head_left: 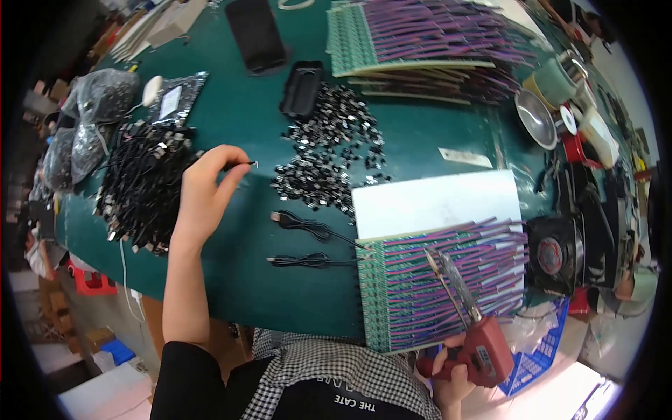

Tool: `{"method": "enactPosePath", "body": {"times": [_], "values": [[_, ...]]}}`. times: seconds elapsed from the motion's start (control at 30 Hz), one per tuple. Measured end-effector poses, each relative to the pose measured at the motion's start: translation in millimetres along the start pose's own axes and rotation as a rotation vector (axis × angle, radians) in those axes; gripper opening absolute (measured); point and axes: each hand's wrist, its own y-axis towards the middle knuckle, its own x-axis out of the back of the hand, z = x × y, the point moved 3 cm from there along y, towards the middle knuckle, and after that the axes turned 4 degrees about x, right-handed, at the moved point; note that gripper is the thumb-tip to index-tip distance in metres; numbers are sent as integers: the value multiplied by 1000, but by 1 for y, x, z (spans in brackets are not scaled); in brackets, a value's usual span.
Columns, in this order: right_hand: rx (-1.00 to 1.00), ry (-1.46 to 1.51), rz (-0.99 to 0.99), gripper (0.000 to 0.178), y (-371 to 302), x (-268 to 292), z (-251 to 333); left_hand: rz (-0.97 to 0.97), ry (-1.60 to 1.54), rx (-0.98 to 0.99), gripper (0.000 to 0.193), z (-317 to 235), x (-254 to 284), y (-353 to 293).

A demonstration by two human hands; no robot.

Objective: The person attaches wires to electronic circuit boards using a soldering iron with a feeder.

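Observation:
My left hand (208, 183) is closed in a pinch beside the heap of black USB cables (143, 185). A thin black cable end (253, 164) with a pale tip pokes out of its fingertips. In my right hand (456, 369) is a red soldering gun (488, 350), its metal tip pointing up over the green circuit board panel (376, 301). Purple wires run in rows across that panel. Two coiled black USB cables, an upper one (308, 225) and a lower one (308, 261), reach its left edge; whether they are joined there I cannot tell.
Small black-and-silver connectors (318, 178) lie mid-table below a black open case (302, 89). A dark phone (255, 35) and stacked wired panels (420, 35) are at the back. White paper (434, 199) lies under the panel; a metal bowl (535, 119) stands right, plastic bags (98, 112) left.

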Motion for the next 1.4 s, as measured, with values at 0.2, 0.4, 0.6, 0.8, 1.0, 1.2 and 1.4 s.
{"method": "enactPosePath", "body": {"times": [0.2, 0.4, 0.6, 0.8, 1.0, 1.2, 1.4], "values": [[-102, -10, 82, 57, 11, -20, 20, 798, -636, 162, 7, -125, -58, -67], [-149, -310, 327, 52, 20, -38, 17, 1024, -781, 414, 7, -139, -98, -99], [-80, -287, 312, 46, 17, -34, 13, 1060, -809, 386, 7, -144, -103, -104], [-100, -270, 296, 43, 20, -34, 19, 690, -804, 411, 7, -132, -81, -96], [-178, -26, 298, 41, 8, -15, 9, 281, -362, 244, 9, -103, -82, -73], [-273, -35, 293, 48, 1, 0, -1, 225, -256, 117, 12, -101, -95, -76], [-327, -55, 283, 57, -1, 6, -7, 125, -194, 26, 12, -100, -97, -77]]}}
